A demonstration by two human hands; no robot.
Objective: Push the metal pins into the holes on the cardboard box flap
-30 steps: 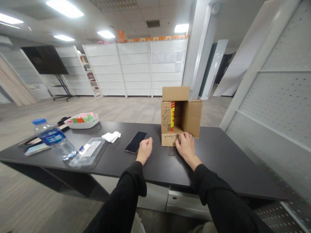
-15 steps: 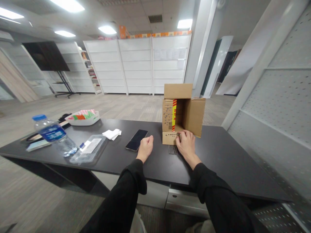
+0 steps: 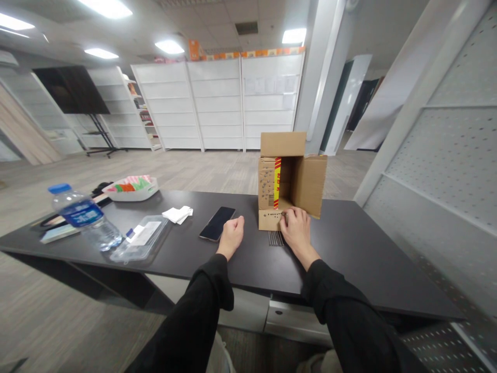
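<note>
An open cardboard box (image 3: 267, 184) with holes punched in its front stands on the dark table. Its lower front flap (image 3: 267, 221) hangs down and carries a row of small holes. My right hand (image 3: 297, 228) is at this flap, fingers pinched against it; what they hold, if anything, is too small to make out. Just below lie several thin metal rods (image 3: 276, 238), side by side, partly beside my right hand. My left hand (image 3: 232, 237) is closed in a fist near the phone (image 3: 217, 224), its contents hidden.
On the left are a water bottle (image 3: 83, 215), a clear plastic case (image 3: 140, 239), folded white tissue (image 3: 177, 214) and a white tray (image 3: 132, 192) of colourful pieces. A perforated panel (image 3: 438, 166) borders the table's right side.
The view has shifted very slightly. Both hands, the box and the rods stay in the same places relative to each other.
</note>
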